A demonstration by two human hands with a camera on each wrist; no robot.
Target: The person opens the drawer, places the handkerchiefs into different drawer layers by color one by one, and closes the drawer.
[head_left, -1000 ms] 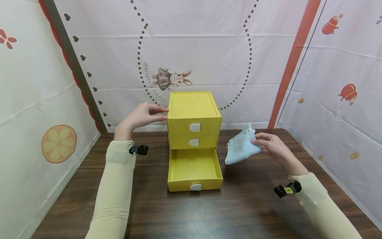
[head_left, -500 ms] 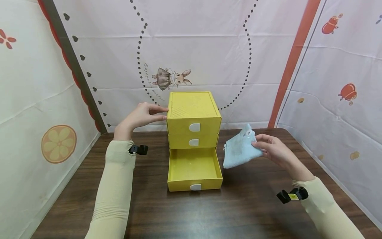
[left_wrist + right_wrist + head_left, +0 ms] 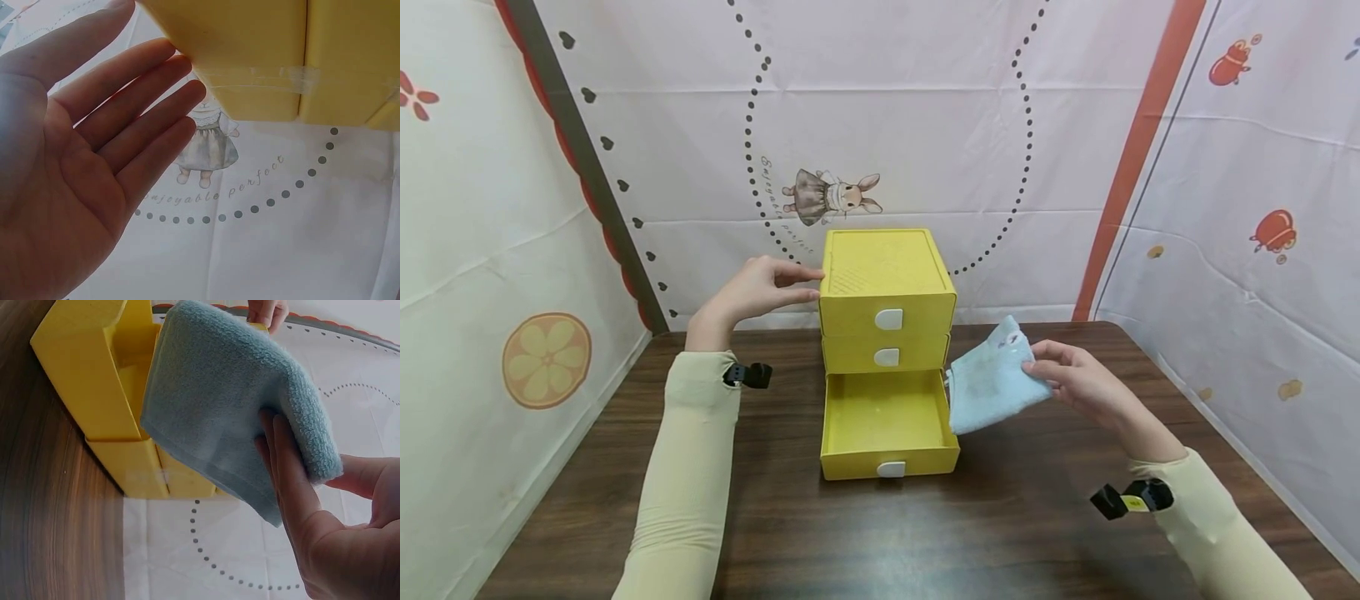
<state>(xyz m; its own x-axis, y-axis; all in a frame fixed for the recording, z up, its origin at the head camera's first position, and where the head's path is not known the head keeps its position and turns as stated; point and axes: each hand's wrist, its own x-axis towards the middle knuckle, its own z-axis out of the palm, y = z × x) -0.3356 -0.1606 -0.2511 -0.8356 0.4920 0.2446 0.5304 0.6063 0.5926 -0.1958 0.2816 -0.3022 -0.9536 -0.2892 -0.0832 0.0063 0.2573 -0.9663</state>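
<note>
Towel [image 3: 990,385] in right hand [image 3: 1078,382]

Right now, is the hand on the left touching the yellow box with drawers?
Touching. In the head view the left hand has straight fingertips against the side of the yellow drawer box; the left wrist view shows the same.

the pulled-out bottom drawer [image 3: 887,421] lies open from above with bare worktop [image 3: 925,533] in front, while the yellow drawer stack [image 3: 886,283] blocks the back, the left hand [image 3: 752,292] bars its left side and the blue towel [image 3: 988,385] hangs at the drawer's right rim.
</note>
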